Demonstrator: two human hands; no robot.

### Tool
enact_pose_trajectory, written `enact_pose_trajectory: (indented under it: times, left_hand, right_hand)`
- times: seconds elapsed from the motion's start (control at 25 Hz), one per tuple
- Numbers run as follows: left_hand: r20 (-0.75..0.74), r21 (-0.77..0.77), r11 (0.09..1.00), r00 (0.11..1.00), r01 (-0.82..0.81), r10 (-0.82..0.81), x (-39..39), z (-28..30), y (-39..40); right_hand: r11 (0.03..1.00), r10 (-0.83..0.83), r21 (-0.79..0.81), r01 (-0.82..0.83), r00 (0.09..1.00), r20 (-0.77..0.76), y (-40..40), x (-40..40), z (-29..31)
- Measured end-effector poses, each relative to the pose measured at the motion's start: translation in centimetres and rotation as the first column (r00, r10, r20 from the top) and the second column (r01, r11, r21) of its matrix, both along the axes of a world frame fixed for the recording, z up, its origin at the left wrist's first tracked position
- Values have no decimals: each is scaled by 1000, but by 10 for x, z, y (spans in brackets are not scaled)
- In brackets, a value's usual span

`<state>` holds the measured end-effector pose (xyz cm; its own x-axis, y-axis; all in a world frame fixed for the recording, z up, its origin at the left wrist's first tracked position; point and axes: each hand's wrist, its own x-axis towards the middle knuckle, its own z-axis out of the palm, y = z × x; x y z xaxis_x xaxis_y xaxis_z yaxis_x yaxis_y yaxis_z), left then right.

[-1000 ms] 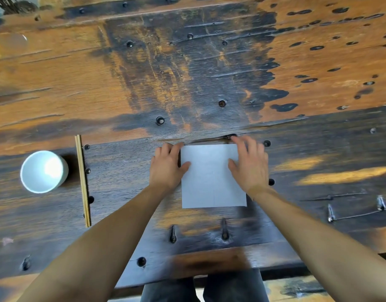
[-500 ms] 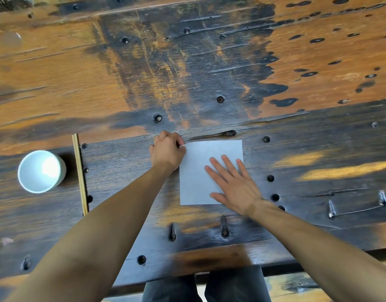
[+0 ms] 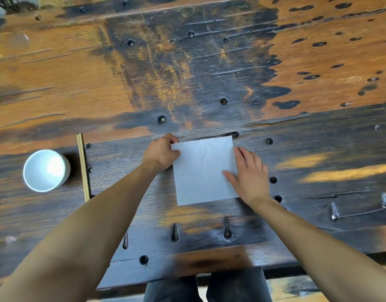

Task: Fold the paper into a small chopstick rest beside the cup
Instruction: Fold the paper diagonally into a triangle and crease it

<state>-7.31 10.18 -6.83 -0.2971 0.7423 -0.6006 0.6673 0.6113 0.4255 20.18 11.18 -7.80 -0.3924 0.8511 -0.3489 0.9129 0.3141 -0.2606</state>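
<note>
A square white sheet of paper (image 3: 204,171) lies flat on the dark wooden table (image 3: 209,73), near the front middle. My left hand (image 3: 160,152) pinches the paper's far left corner with curled fingers and thumb. My right hand (image 3: 248,175) rests flat along the paper's right edge, fingers straight, thumb on the sheet. A white cup (image 3: 46,170) stands at the left. A pair of wooden chopsticks (image 3: 83,167) lies just right of the cup, pointing away from me.
Round bolt heads (image 3: 272,179) and metal staples (image 3: 334,211) stud the worn table around the paper. The table's front edge (image 3: 209,277) runs just below my forearms, with my dark trousers (image 3: 207,288) under it.
My right hand slid from the middle of the sheet to its right edge. My left hand stayed at the far left corner, where it pinches the paper.
</note>
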Motion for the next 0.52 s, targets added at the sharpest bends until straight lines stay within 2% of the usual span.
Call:
enact_pose_trajectory:
  times: [0.08, 0.12, 0.24, 0.32, 0.52]
  left_hand:
    - [-3, -34, 999, 999, 32, -32, 4, -1, 3]
    - [0, -48, 998, 999, 40, -40, 6, -1, 5]
    - [-27, -52, 992, 993, 113, -115, 12, -1, 20]
    - [9, -23, 987, 987, 159, -159, 19, 0, 33]
    - [46, -14, 959, 958, 284, -283, 31, 3, 54]
  right_hand:
    - [989, -140, -51, 139, 990, -2, 19, -7, 4]
    - [967, -225, -135, 218, 973, -47, 30, -12, 4]
    - [818, -513, -418, 395, 829, -222, 62, -25, 5]
    - [787, -551, -467, 402, 799, -241, 74, -29, 6]
    - [828, -456, -467, 309, 857, -240, 85, -31, 9]
